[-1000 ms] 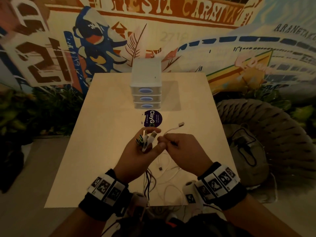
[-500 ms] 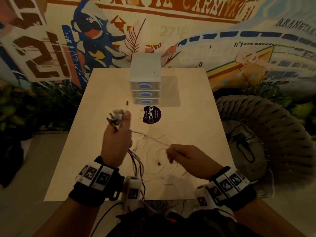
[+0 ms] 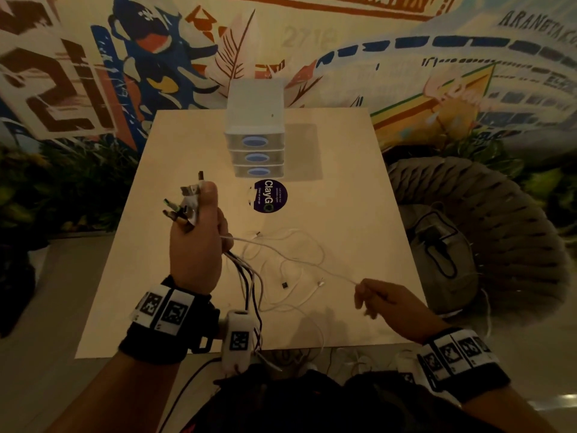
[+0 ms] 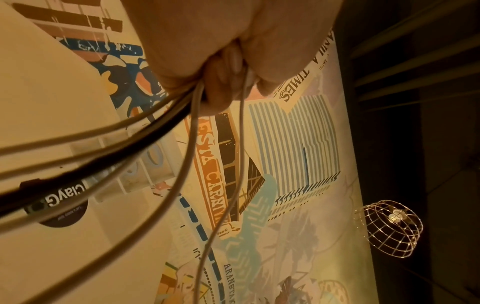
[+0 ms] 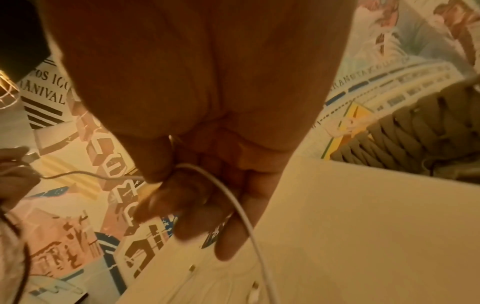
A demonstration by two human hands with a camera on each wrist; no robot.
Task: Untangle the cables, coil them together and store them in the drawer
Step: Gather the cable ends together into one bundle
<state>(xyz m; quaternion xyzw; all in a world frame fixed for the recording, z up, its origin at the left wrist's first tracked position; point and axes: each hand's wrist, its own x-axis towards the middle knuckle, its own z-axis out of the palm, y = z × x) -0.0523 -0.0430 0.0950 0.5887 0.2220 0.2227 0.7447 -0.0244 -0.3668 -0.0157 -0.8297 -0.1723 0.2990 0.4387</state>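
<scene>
Gripping bundled cables [image 3: 249, 276], left hand [image 3: 196, 245]; right hand [image 3: 384, 300] apparently pinches one white strand

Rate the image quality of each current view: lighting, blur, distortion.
Head view: dim warm light, strong wide-angle bending at the edges, table and drawer unit fairly sharp. Left wrist view: the cables near the lens are blurred, the left hand is soft, the mural sharper. Right wrist view: right hand dark and underexposed, white cable smeared.

The right hand [image 5: 197, 123] pinches a thin white cable [image 5: 241, 209] between thumb and fingers [image 5: 228, 236] above the pale worktop [image 5: 363, 226].
</scene>
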